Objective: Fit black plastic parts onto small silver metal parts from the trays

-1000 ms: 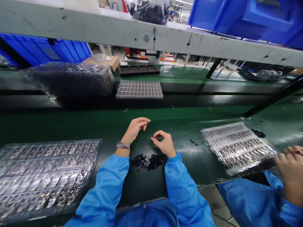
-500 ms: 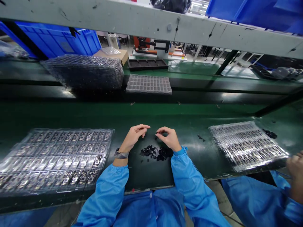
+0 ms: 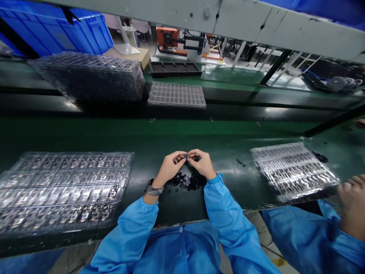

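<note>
L hand (image 3: 170, 167): wrist raised off belt, fingers curled, thumb + forefinger tips nipped on part from its L side.
R hand (image 3: 203, 165): mirror pose, knuckles up, fingers curled in, thumb + forefinger nipped on same part from R side.
Part (image 3: 186, 156): small, dark; held btwn both hands' fingertips, above belt, just beyond pile. Detail too small to tell.
Pile (image 3: 186, 181): loose black bits on belt, just under the hands, btwn the wrists.
Sleeves (image 3: 128, 239): blue; both forearms angle inward to centre.
Band (image 3: 152, 189): on L wrist.
Belt (image 3: 228, 137): dark green, runs L–R.
L tray (image 3: 65, 190): clear, pocketed, items in rows; on belt, well L of L hand.
R tray (image 3: 293, 169): clear, filled rows; on belt, well R of R hand.
Co-worker hand (image 3: 352, 201): far R, blue sleeve, just beside near corner of R tray; contact unclear.
Far side: tray stack (image 3: 91, 74), grid tray (image 3: 176, 95), black tray (image 3: 173, 68), blue bin (image 3: 57, 30).
Change vs 0.5 s ago: hands were apart w/ a gap, each w/ its own pinch; now tips meet on one part.
Change vs 1.0 s ago: gap was wider still, L hand further out over belt.
Unchanged: pile, L tray, R tray in same spots on belt.
</note>
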The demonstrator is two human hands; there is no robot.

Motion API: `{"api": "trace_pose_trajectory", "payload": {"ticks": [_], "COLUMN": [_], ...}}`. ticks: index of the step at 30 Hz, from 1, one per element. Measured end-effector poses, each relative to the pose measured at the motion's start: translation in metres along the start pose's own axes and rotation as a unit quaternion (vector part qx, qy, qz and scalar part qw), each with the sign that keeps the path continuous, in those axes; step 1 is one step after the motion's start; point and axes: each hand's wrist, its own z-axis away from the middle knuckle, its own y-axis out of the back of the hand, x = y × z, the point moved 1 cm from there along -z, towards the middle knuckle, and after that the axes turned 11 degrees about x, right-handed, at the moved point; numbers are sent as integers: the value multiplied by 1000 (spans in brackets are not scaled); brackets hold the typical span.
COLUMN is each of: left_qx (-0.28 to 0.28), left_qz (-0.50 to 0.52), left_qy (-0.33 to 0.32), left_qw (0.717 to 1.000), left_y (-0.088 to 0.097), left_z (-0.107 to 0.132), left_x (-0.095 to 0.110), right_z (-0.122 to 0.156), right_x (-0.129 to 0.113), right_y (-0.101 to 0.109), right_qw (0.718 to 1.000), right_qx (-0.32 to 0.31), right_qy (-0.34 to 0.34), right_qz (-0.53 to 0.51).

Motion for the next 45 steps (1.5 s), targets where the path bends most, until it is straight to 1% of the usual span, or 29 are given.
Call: {"api": "trace_pose_trajectory", "payload": {"ticks": [3,6,13,16,19,22,30,34,39,42,45], "left_qx": [21,29,21,12,16,17,21,28,2,-4,-5], "left_qz": [-11,-9,28,55,76,80,68,57,73,89,113], "left_qy": [-1,9,35,50,62,68,63,54,32,24,36], "left_qw": [1000,999,999,997,995,994,995,997,997,996,993], "left_y": [-2,-3,-3,-3,-4,-5,-5,-4,-6,-7,-5], "left_z": [0,0,0,0,0,0,1,1,3,4,4], "left_x": [-6,-10,-7,-7,-9,-10,-7,-5,0,1,2], "right_z": [0,1,3,3,3,3,2,1,0,0,-1], "right_x": [1,2,1,-2,-3,-2,-1,-2,-1,0,-1], "right_y": [-1,-2,-4,-3,-1,0,-3,-3,-2,-1,-1], "right_qw": [1000,1000,999,998,997,996,991,989,988,985,979], "right_qx": [0,-2,-3,-15,-33,-32,-15,-9,-3,-15,-42], "right_qy": [1,0,-10,-25,-36,-44,-78,-88,-105,-118,-132], "right_qz": [-1,-3,-32,-51,-63,-66,-109,-115,-117,-126,-151]}}
